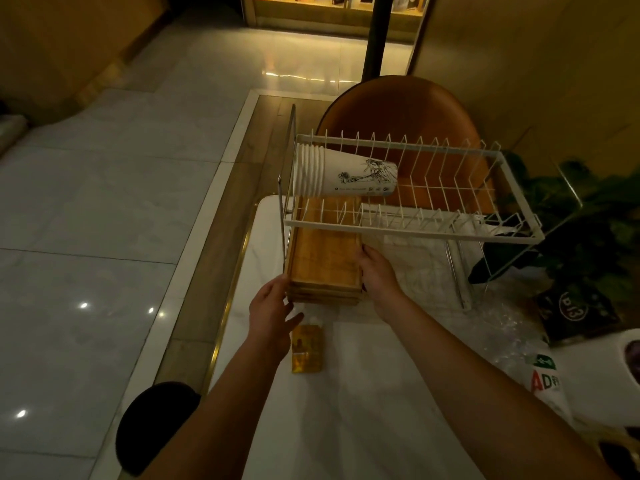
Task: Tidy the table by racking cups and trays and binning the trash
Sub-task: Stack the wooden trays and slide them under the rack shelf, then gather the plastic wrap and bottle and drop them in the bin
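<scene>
A stack of wooden trays (323,263) lies flat under the upper tier of a white wire rack (412,230) on the white table (346,410). My left hand (272,315) touches the stack's near left corner with fingers spread. My right hand (377,273) grips the stack's right edge. A nested stack of white paper cups (341,174) lies on its side on the rack's upper tier, at the left end. A small yellow packet (306,348) lies on the table just in front of the trays, beside my left wrist.
An orange chair (398,109) stands behind the rack. Right of the rack are clear plastic wrap (498,323), a dark card marked D13 (575,310), a printed bag (547,379), a white roll (609,372) and green plants (595,209). A black stool (152,424) sits at the table's left edge.
</scene>
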`<state>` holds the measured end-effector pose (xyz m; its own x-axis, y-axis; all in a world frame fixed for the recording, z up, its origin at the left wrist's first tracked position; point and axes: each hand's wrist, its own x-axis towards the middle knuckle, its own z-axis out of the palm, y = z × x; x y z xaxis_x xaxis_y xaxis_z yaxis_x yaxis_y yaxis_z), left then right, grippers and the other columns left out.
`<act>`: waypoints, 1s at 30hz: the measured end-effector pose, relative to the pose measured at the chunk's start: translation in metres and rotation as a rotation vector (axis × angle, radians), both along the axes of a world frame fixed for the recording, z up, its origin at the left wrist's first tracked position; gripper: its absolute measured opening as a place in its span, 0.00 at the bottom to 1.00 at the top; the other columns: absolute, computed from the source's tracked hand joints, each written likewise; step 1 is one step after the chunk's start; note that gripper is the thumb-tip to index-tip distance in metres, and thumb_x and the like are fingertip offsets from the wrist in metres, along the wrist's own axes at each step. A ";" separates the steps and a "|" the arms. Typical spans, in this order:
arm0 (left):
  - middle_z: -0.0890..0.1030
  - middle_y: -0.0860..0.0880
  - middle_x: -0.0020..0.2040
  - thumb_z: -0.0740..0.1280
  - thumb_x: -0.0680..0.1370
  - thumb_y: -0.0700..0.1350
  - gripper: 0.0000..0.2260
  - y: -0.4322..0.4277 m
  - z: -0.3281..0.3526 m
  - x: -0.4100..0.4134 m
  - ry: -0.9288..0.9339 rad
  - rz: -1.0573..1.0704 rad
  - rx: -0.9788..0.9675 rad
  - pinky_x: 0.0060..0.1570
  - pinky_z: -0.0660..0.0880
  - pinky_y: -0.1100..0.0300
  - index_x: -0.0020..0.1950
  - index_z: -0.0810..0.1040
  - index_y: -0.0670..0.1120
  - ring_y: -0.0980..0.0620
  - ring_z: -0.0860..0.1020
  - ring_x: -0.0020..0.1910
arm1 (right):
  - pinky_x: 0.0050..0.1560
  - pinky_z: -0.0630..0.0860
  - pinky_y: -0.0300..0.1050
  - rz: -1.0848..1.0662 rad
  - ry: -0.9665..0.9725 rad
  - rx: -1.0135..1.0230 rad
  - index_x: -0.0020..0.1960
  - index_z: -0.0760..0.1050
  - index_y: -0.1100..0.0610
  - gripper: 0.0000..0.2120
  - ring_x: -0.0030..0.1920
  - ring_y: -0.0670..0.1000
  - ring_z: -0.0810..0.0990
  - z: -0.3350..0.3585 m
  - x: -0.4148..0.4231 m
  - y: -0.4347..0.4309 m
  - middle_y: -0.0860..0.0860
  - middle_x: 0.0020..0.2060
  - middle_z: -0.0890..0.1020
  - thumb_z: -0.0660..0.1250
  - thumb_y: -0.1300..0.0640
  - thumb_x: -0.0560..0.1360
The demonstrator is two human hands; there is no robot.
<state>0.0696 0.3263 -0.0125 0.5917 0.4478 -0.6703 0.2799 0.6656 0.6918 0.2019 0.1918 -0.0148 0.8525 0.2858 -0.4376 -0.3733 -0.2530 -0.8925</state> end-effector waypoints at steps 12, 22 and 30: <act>0.78 0.43 0.64 0.68 0.79 0.46 0.19 -0.003 -0.018 -0.059 0.185 -0.422 0.677 0.59 0.76 0.49 0.70 0.73 0.48 0.46 0.78 0.58 | 0.65 0.74 0.60 -0.057 -0.104 -0.130 0.63 0.77 0.49 0.14 0.61 0.54 0.77 0.001 -0.054 -0.040 0.52 0.60 0.79 0.63 0.47 0.79; 0.77 0.45 0.63 0.71 0.77 0.47 0.20 -0.013 -0.045 -0.141 0.228 -0.787 1.043 0.52 0.73 0.60 0.70 0.75 0.50 0.52 0.77 0.52 | 0.55 0.81 0.51 -0.119 -0.069 -0.254 0.56 0.80 0.50 0.09 0.52 0.51 0.83 -0.019 -0.178 -0.109 0.50 0.52 0.83 0.69 0.55 0.76; 0.81 0.42 0.58 0.74 0.75 0.42 0.18 -0.057 -0.039 -0.134 0.131 -0.820 1.146 0.47 0.72 0.56 0.65 0.80 0.45 0.52 0.76 0.45 | 0.45 0.73 0.30 -0.393 -0.355 -0.550 0.60 0.78 0.52 0.15 0.47 0.45 0.80 -0.008 -0.216 -0.208 0.51 0.52 0.82 0.71 0.61 0.74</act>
<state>-0.0644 0.2690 -0.0512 0.9089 0.3375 -0.2450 0.4104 -0.6193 0.6694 -0.0144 -0.0161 -0.0224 0.9628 -0.2472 -0.1095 -0.2414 -0.6038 -0.7597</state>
